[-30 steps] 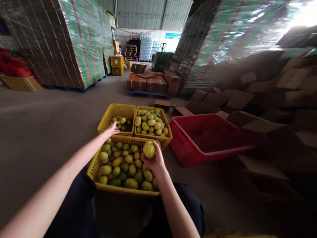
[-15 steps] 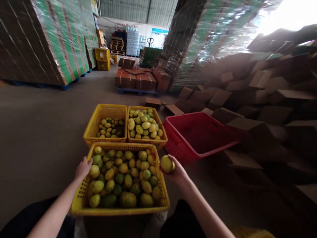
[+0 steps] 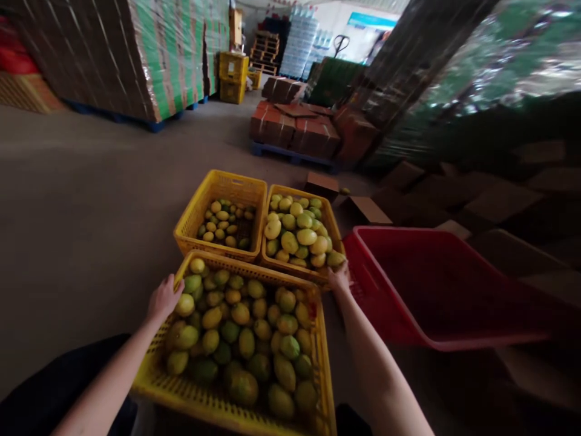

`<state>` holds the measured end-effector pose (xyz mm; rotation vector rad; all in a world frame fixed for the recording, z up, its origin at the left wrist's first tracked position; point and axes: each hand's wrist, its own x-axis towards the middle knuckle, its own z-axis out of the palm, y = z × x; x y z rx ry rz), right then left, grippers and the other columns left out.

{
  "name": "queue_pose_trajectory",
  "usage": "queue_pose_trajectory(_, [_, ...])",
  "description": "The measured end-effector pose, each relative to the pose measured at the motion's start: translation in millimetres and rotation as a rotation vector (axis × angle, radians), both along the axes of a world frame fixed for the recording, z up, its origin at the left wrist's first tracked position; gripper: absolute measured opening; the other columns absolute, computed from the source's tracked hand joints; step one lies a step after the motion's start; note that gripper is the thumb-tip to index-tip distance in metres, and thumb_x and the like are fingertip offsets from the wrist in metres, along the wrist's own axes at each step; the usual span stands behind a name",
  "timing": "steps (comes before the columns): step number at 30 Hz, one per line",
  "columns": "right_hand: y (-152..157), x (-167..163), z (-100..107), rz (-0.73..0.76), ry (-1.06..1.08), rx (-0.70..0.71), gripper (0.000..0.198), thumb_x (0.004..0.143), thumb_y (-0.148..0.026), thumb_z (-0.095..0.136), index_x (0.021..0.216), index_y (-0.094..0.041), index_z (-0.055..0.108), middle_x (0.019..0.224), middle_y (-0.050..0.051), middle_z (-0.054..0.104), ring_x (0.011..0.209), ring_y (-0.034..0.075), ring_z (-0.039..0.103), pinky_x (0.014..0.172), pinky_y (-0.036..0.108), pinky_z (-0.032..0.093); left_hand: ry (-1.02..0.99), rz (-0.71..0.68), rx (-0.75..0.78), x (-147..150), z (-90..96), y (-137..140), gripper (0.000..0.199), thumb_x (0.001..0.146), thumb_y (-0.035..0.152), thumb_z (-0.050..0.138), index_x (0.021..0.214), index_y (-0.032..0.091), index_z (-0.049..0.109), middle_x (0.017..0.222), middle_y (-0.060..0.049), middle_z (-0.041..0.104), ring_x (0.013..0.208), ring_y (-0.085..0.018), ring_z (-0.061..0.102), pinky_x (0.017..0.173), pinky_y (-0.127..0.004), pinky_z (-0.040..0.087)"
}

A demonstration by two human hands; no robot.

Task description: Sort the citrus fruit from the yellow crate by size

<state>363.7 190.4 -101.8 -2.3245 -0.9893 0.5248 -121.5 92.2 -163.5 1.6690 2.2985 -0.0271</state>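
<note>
A large yellow crate full of green and yellow lemons stands in front of me. My left hand is closed around its left rim near the far corner. My right hand is over the near right corner of a smaller yellow crate heaped with lemons. Its fingers are around a greenish-yellow lemon at the edge of the heap; part of the grip is hidden. Left of that crate stands another yellow crate, with fewer lemons at its bottom.
A red crate stands close to the right of my right forearm. Cardboard boxes lie strewn behind it. Farther off are stacked brown cartons on a blue pallet and a tall wrapped stack at the left.
My right hand has moved forward with the lemon, from beside the front crate to the heaped back crate. My left hand stays on the rim. The view has turned right and tilted.
</note>
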Motion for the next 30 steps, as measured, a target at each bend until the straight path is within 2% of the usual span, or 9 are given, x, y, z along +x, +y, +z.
queue_pose_trajectory(4, [2.7, -14.0, -9.0, -0.018, -0.127, 0.019, 0.073, 0.086, -0.028, 0.047, 0.149, -0.003, 0.023, 0.157, 0.034, 0.017, 0.149, 0.044, 0.012, 0.112, 0.067, 0.018, 0.010, 0.011, 0.011, 0.2, -2.7, -0.5, 0.033, 0.101, 0.038, 0.033, 0.108, 0.015, 0.055, 0.103, -0.014, 0.069, 0.090, -0.026, 0.069, 0.069, -0.030, 0.045])
queue_pose_trajectory(8, [24.9, -64.0, 7.1, 0.484, -0.381, 0.320, 0.059, 0.087, -0.024, 0.044, 0.143, -0.007, 0.034, 0.150, 0.026, 0.036, 0.143, 0.034, 0.028, 0.115, 0.055, 0.026, -0.004, 0.007, 0.025, -1.3, -6.5, -0.8, 0.031, 0.100, 0.038, 0.034, 0.105, 0.015, 0.055, 0.102, -0.013, 0.067, 0.089, -0.026, 0.069, 0.070, -0.030, 0.045])
queue_pose_trajectory(11, [61.2, -121.5, 17.9, 0.749, -0.374, 0.286, 0.052, 0.090, -0.028, 0.046, 0.138, -0.011, 0.042, 0.141, 0.023, 0.046, 0.134, 0.034, 0.039, 0.112, 0.051, 0.032, -0.047, 0.000, 0.028, -1.7, -5.6, -0.6, 0.031, 0.101, 0.038, 0.033, 0.104, 0.016, 0.054, 0.101, -0.013, 0.067, 0.090, -0.025, 0.068, 0.072, -0.030, 0.045])
queue_pose_trajectory(14, [99.3, -165.0, 17.5, 0.639, -0.301, 0.072, 0.061, 0.082, -0.025, 0.062, 0.135, -0.003, 0.042, 0.132, 0.030, 0.051, 0.126, 0.040, 0.047, 0.104, 0.054, 0.038, -0.061, -0.003, 0.029, -0.8, -3.0, -1.1, 0.029, 0.101, 0.037, 0.034, 0.103, 0.016, 0.053, 0.101, -0.013, 0.067, 0.090, -0.025, 0.069, 0.073, -0.030, 0.045])
queue_pose_trajectory(17, [120.9, -179.0, 8.7, 0.559, -0.269, 0.017, 0.069, 0.071, -0.017, 0.071, 0.131, 0.002, 0.043, 0.126, 0.036, 0.051, 0.116, 0.043, 0.054, 0.095, 0.054, 0.045, -0.072, -0.004, 0.024, 0.3, -2.8, -2.2, 0.026, 0.101, 0.034, 0.034, 0.101, 0.016, 0.053, 0.102, -0.013, 0.067, 0.090, -0.025, 0.069, 0.073, -0.030, 0.045])
queue_pose_trajectory(21, [117.8, -170.9, 2.3, 0.621, -0.245, 0.062, 0.075, 0.064, -0.011, 0.072, 0.132, -0.004, 0.043, 0.127, 0.030, 0.053, 0.112, 0.039, 0.058, 0.093, 0.050, 0.047, -0.069, -0.001, 0.044, -1.1, -8.8, -2.8, 0.022, 0.100, 0.032, 0.035, 0.098, 0.017, 0.052, 0.100, -0.012, 0.068, 0.088, -0.024, 0.069, 0.072, -0.029, 0.045])
queue_pose_trajectory(24, [104.7, -151.5, 11.2, 0.697, -0.230, 0.223, 0.077, 0.066, -0.018, 0.070, 0.135, -0.010, 0.038, 0.132, 0.024, 0.051, 0.119, 0.036, 0.053, 0.099, 0.046, 0.045, -0.059, 0.004, 0.057, -4.9, -14.0, -3.2, 0.020, 0.099, 0.031, 0.036, 0.097, 0.019, 0.051, 0.099, -0.012, 0.068, 0.087, -0.024, 0.069, 0.071, -0.029, 0.045])
queue_pose_trajectory(27, [97.1, -105.9, 29.3, 0.620, -0.195, 0.490, 0.084, 0.068, -0.030, 0.070, 0.138, -0.013, 0.028, 0.131, 0.021, 0.051, 0.117, 0.034, 0.053, 0.097, 0.048, 0.046, -0.089, 0.000, 0.069, -9.3, -14.6, -5.1, 0.023, 0.099, 0.035, 0.032, 0.092, 0.021, 0.049, 0.094, -0.009, 0.067, 0.086, -0.024, 0.069, 0.071, -0.029, 0.047])
queue_pose_trajectory(30, [103.1, -34.7, 44.4, 0.439, -0.207, 0.542, 0.083, 0.063, -0.034, 0.074, 0.134, -0.017, 0.035, 0.121, 0.015, 0.054, 0.107, 0.032, 0.056, 0.095, 0.049, 0.047, -0.112, -0.005, 0.063, -12.8, -12.8, -7.1, 0.026, 0.097, 0.040, 0.031, 0.087, 0.023, 0.048, 0.090, -0.008, 0.067, 0.088, -0.024, 0.069, 0.074, -0.030, 0.048])
